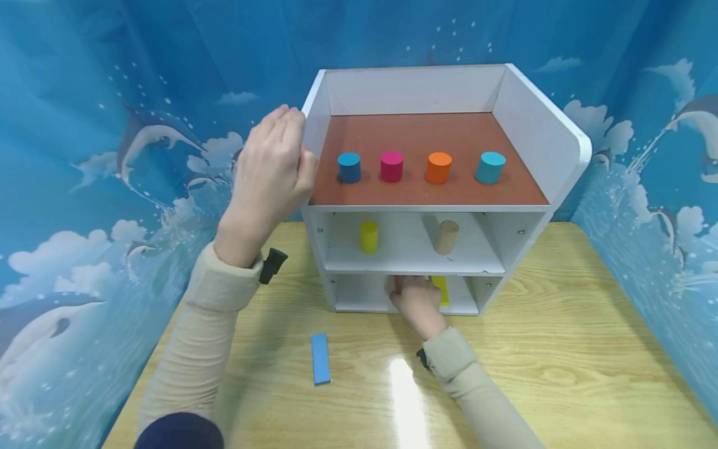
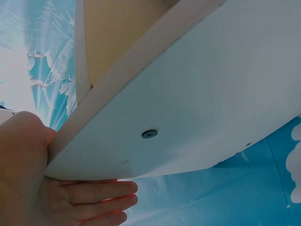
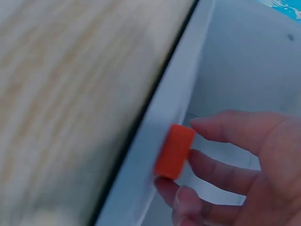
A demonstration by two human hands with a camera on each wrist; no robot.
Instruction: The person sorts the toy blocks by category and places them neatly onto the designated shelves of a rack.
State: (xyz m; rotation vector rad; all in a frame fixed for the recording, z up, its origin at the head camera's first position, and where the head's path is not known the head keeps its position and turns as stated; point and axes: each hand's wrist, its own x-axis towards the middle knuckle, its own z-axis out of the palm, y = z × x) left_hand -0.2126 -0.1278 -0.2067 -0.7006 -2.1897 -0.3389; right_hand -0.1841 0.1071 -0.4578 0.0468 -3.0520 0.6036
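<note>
My left hand [image 1: 273, 162] holds the upper left side panel of a small white shelf unit [image 1: 415, 209]. In the left wrist view, the panel's edge sits against the palm, with fingers [image 2: 101, 207] stretched along its outer side. At the bottom compartment, my right hand [image 1: 417, 299] pinches a small orange block [image 3: 175, 151] at the shelf's front lip; in the head view the hand hides most of that block. Just right of this hand, a yellow block [image 1: 440, 290] lies in the same compartment.
On the brown top stand a blue cylinder [image 1: 349, 168], a magenta one [image 1: 391, 167], an orange one [image 1: 438, 168] and a turquoise one [image 1: 490, 168]. The middle shelf bears a yellow cylinder [image 1: 369, 237] and a wooden cylinder [image 1: 447, 237]. A flat blue block [image 1: 321, 358] lies on the wooden table [image 1: 269, 386].
</note>
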